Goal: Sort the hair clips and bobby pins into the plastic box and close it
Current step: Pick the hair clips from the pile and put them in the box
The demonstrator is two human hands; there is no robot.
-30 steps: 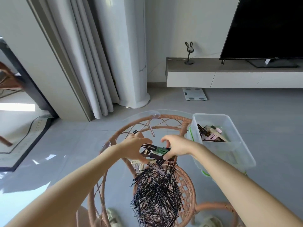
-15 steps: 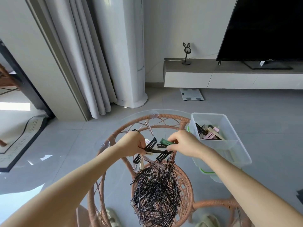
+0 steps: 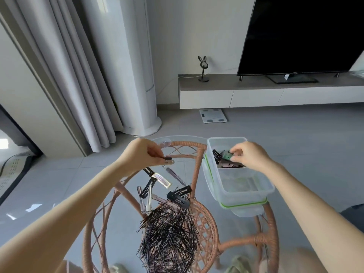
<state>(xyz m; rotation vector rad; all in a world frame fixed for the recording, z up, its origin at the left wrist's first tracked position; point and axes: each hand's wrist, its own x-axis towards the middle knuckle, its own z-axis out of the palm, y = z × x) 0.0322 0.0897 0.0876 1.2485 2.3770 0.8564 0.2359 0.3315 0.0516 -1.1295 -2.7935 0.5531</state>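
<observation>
A clear plastic box [image 3: 248, 186] stands at the right of the glass-topped rattan table [image 3: 189, 144], on its green-sealed lid [image 3: 244, 203]. Clips lie in the box's far end. My right hand [image 3: 248, 154] is over that end, pinching a green hair clip [image 3: 227, 154]. My left hand [image 3: 141, 152] is at the table's far edge, fingers closed on a small dark hair clip [image 3: 168, 159]. Several loose hair clips [image 3: 161, 180] lie between my hands, among them black ones [image 3: 179, 196]. A big heap of black bobby pins [image 3: 169, 231] is nearer to me.
The glass top shows the rattan frame and lower shelf [image 3: 204, 223] beneath. On the floor beyond lie a bathroom scale [image 3: 212, 115] and a white column unit [image 3: 137, 75]. A TV [image 3: 303, 34] stands on a low cabinet [image 3: 271, 91]. Curtains [image 3: 65, 66] hang at the left.
My right hand has carried the green clip from the pile to the right, over the box. My left hand lifted away to the far edge with a small dark clip.
</observation>
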